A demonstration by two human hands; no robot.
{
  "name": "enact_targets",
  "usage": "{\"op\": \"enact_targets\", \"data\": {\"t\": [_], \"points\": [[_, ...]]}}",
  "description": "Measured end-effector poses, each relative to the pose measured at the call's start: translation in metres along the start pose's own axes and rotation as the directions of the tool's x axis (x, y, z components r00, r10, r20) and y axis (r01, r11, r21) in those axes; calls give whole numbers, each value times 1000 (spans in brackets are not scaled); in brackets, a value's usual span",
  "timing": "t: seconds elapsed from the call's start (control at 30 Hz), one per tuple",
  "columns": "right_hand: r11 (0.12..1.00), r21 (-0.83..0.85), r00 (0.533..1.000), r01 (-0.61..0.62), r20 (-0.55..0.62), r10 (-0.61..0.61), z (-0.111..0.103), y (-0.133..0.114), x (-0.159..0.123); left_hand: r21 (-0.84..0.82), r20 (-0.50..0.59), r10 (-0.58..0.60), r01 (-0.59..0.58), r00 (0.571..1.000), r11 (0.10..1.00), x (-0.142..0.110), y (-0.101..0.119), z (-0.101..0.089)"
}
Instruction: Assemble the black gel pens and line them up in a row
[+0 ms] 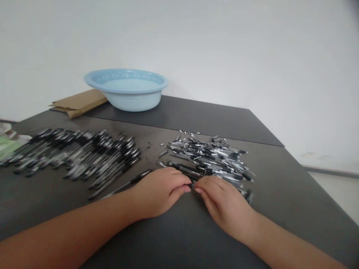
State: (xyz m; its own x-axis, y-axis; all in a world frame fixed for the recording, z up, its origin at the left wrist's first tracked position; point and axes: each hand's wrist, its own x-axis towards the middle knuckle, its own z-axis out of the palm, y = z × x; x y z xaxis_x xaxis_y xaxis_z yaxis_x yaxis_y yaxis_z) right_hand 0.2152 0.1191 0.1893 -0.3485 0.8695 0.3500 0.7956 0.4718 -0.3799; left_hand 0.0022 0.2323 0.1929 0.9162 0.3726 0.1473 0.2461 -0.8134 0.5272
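My left hand [159, 192] and my right hand [224, 203] rest on the dark table [280, 194], fingertips meeting over a small black pen part [192, 185] pinched between them. Both hands have their fingers curled. Just beyond them lies a loose heap of clear-and-black pens [209, 158]. A single black pen [131, 182] lies beside my left wrist. What each hand holds beneath the fingers is mostly hidden.
A long pile of black-capped pens [75, 153] spreads across the left of the table. A pale blue basin [127, 89] stands at the back, with brown cardboard [78, 102] beside it. Small pen tips [189, 133] are scattered behind the heap. A white wall rises behind.
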Motion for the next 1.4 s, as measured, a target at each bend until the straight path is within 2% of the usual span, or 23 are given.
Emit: {"op": "enact_targets", "data": {"t": [0.17, 0.27, 0.43, 0.7, 0.8, 0.97, 1.13, 1.3, 1.4], "points": [[999, 38, 999, -29, -24, 29, 0, -4, 2, -69, -26, -23, 21, 999, 997, 3, 8, 2], [1000, -27, 998, 0, -57, -1, -4, 1, -3, -100, -42, -13, 9, 999, 995, 3, 10, -1], [980, -159, 992, 118, -32, -124, -7, 14, -14, -100, -61, -22, 15, 998, 995, -1, 6, -2], [966, -242, 992, 90, -69, -109, -1, 14, -8, -51, -85, 1, -5, 996, 999, 1, 8, 1], [977, -203, 992, 70, -87, -90, 2, 10, -5, 9, -101, 14, -13, 995, 1000, -1, 10, 2], [996, -80, 993, -26, -119, 17, 1, 5, -2, 98, -130, 21, -9, 991, 995, -4, 16, 6], [997, 52, 988, -51, -142, 58, -5, 3, 0, 196, -188, -7, 44, 982, 980, -3, 17, 7], [975, 175, 962, -140, -209, 175, -10, 13, 2, 284, -272, -71, 151, 960, 947, 2, 13, 4], [969, 174, 943, -175, -252, 216, -13, 27, 3, 315, -274, -54, 143, 960, 938, 12, 13, 2]]}}
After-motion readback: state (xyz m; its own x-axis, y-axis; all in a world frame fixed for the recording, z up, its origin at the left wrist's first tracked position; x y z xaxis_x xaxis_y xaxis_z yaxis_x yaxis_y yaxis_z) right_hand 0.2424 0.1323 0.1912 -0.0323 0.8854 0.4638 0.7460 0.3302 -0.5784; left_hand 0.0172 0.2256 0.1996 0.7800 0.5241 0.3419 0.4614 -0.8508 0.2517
